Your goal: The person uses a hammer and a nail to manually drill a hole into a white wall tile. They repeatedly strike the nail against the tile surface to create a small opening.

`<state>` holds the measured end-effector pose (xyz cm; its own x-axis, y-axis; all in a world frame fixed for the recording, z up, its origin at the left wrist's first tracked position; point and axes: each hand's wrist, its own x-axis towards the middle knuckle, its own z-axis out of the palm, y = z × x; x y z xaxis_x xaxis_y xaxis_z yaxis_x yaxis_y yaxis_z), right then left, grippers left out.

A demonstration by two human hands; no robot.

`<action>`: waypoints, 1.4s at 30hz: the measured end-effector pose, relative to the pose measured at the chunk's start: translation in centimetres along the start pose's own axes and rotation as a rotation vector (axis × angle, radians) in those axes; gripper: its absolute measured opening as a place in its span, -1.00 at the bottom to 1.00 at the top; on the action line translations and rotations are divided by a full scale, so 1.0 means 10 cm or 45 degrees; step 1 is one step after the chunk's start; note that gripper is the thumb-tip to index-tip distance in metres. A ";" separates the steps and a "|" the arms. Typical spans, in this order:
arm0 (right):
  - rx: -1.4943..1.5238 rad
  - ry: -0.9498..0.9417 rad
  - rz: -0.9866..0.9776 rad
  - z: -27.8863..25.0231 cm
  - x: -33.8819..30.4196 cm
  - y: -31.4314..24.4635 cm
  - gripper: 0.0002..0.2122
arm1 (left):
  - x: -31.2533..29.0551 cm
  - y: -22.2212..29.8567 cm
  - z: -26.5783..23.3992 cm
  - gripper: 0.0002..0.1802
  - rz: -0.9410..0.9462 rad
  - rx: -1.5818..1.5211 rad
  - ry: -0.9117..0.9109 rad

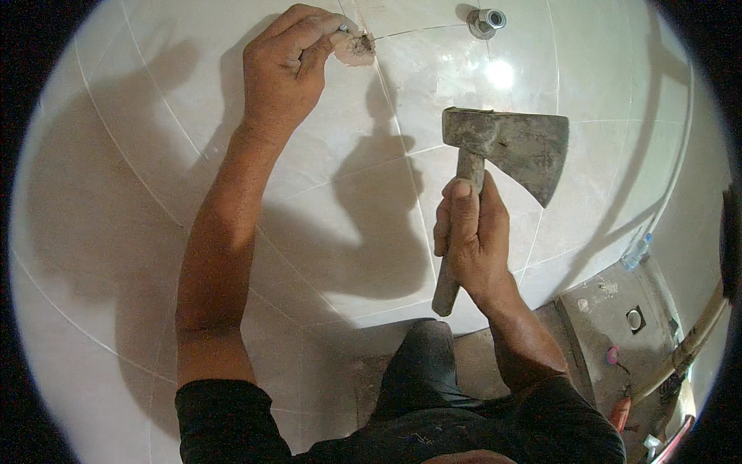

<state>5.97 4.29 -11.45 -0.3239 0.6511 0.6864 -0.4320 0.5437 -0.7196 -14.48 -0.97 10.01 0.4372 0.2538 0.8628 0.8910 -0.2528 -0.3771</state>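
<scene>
The person's right hand point(481, 243) was wrapped snugly round the wooden handle of a dull grey, metal-headed hatchet point(506, 147), the thumb lying along the wood. From where I stood, the hatchet was upright in front of the wall, its head above the fist and its broad blade flaring out to the right, while the butt of the handle poked out below the fingers. The left hand point(284, 69) was raised higher, well apart from the hatchet, its fingers and thumb closed in a pinch on a small, round-ended grey metal piece point(343, 28); most of that piece was hidden by the fingers. Just beside it was a rough, broken-edged brown hole point(359, 49) in the glossy, pale cream tiled wall point(309, 224). To the right of the hole, a shiny round metal pipe fitting point(487, 23) stuck out of the tiles. Shadows of the arms and the hatchet fell across the wall. Farther out, low on the right, a clear plastic bottle point(638, 252) stood near the wall, and a round drain opening in a square recess point(635, 319) was set in the dusty grey floor point(599, 317), with a small pink object point(613, 355) nearby.
</scene>
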 end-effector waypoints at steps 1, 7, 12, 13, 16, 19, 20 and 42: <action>0.020 -0.019 0.016 0.04 0.00 0.01 -0.56 | 0.02 -0.05 0.00 -0.85 0.113 0.003 0.017; 0.224 -0.086 0.039 0.22 -0.02 0.00 -0.57 | 0.04 0.06 -0.07 -0.94 0.277 -0.051 -0.016; 0.320 -0.099 0.015 0.32 0.11 -0.08 -0.59 | 0.11 0.01 -0.05 -0.93 0.391 -0.022 -0.012; 0.308 -0.076 0.017 0.32 0.13 -0.08 -0.60 | 0.11 -0.02 -0.03 -0.93 0.402 -0.025 -0.001; 0.319 0.029 -0.030 0.34 0.15 -0.06 -0.60 | 0.08 -0.07 0.03 -0.96 0.285 -0.055 0.062; 0.390 0.125 -0.086 0.37 0.03 -0.01 -0.55 | 0.01 0.01 0.10 -0.98 -0.089 -0.223 0.115; 0.394 0.104 -0.047 0.31 -0.04 0.01 -0.53 | -0.01 0.05 0.09 -0.97 -0.243 -0.295 0.132; -0.783 -0.042 1.157 -1.96 -3.08 0.16 -0.67 | -4.41 3.57 0.68 -0.60 -2.686 -2.272 -0.345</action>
<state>31.73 -4.53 -35.77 -0.3349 0.9332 -0.1303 0.4699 0.0455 -0.8815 -1.14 -14.80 -43.83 -0.0732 0.9182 -0.3894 -0.6544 0.2504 0.7135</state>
